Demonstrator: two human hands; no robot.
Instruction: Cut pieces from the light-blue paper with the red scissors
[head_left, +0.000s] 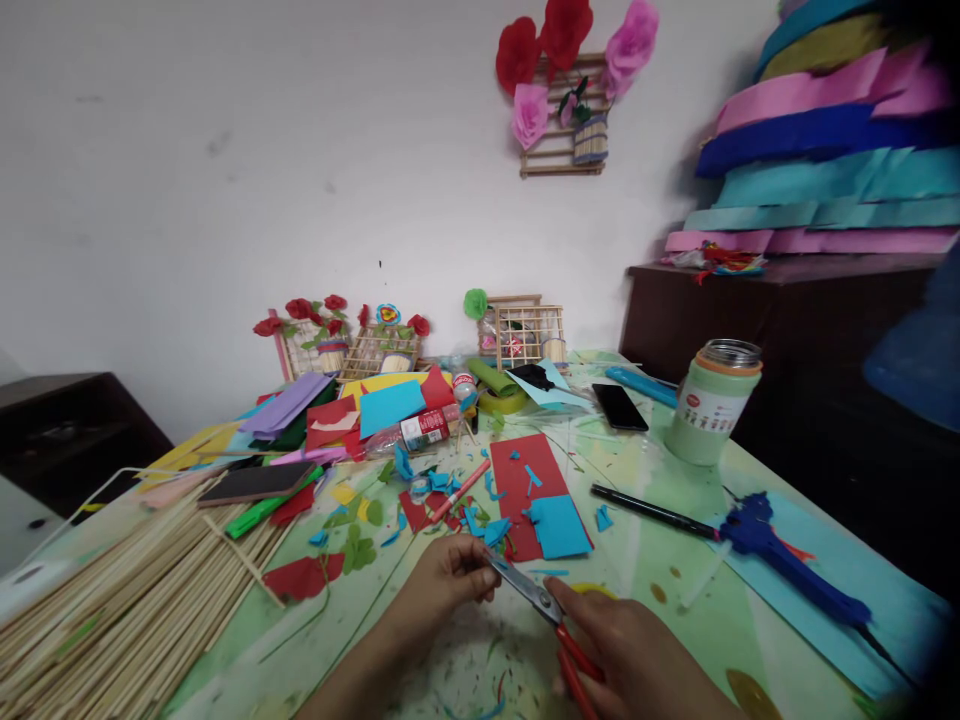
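Note:
My right hand [637, 650] is wrapped around the red handles of a pair of scissors [534, 592], its index finger stretched along them near the pivot. The blades point up and left, toward the fingertips of my left hand [444, 577]. Those fingers are pinched together at the blade tips; whatever small piece sits between them I cannot make out. Just beyond the hands lies a red sheet of card [517, 470] with a blue paper piece [559, 527] on its near corner. Blue paper scraps [487, 530] are scattered beside it, close to a red pen [463, 490].
Bamboo sticks [157, 600] and a phone [255, 483] lie left. A plastic bottle [412, 430] rests among coloured papers. On the right are a black marker [652, 510], a blue glue gun [799, 570], another phone [619, 407] and a green jar [709, 410]. Stick crafts [529, 335] line the wall.

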